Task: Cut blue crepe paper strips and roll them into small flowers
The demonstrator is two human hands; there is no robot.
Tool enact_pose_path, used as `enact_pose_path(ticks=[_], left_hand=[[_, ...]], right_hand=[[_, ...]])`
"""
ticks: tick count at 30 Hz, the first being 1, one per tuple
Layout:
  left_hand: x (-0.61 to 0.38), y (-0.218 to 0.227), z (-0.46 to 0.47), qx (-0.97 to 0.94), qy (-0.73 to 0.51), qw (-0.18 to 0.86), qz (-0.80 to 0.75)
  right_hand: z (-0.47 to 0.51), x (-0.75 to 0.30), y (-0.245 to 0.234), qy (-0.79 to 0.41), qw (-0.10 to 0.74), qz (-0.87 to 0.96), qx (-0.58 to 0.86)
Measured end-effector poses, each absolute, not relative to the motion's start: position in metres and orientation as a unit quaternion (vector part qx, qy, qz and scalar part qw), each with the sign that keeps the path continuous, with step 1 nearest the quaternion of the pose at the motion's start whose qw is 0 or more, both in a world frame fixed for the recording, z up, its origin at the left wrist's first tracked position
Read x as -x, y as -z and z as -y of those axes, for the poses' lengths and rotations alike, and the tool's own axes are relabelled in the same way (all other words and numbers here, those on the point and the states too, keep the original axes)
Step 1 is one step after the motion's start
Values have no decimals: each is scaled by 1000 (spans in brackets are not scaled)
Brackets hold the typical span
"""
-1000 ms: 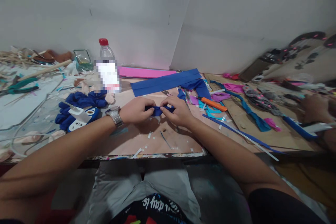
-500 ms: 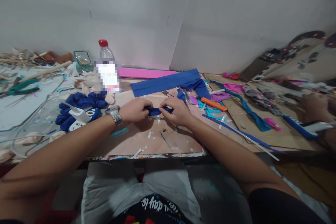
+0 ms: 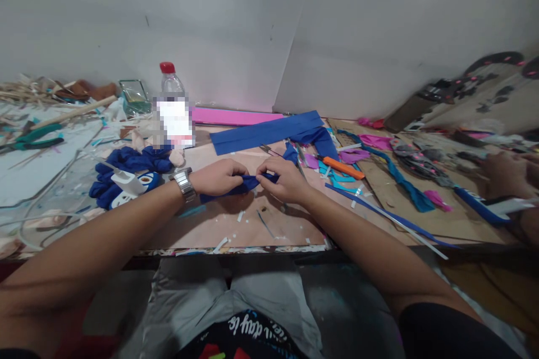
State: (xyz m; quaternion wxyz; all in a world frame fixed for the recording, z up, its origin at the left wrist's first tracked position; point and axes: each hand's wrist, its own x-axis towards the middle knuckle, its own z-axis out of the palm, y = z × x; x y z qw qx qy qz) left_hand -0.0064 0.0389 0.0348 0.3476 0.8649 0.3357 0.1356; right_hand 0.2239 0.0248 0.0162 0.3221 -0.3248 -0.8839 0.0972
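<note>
Between my two hands a strip of blue fabric is stretched low over the worktable. My left hand, a metal watch on its wrist, is closed on the strip's left part, and a length of it hangs out beneath the palm. With thumb and fingers my right hand pinches the other end. Just beyond them lies a wide flat blue fabric band, with more folded blue cloth at its right end. Small scissors, partly hidden, rest behind my right hand.
Left of me are gathered blue fabric, a blue-and-white glue gun and a red-capped bottle. An orange cutter lies among scraps at right. Farther right, another person's hands are near a second blue-and-white tool.
My left hand has shifted slightly and its grip has turned. More of the blue strip now shows below it. My right hand has barely moved.
</note>
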Motion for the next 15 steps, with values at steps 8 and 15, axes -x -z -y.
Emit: enact_pose_path(ticks=[8,15], left_hand=[[7,-32,-39,-840,-131,404,-338],[6,-32,-37,-808,-131,459,-345]], right_hand=[[-24,-222,-15,-110,325,886,311],[-25,-222,-14,-126,358,874,302]])
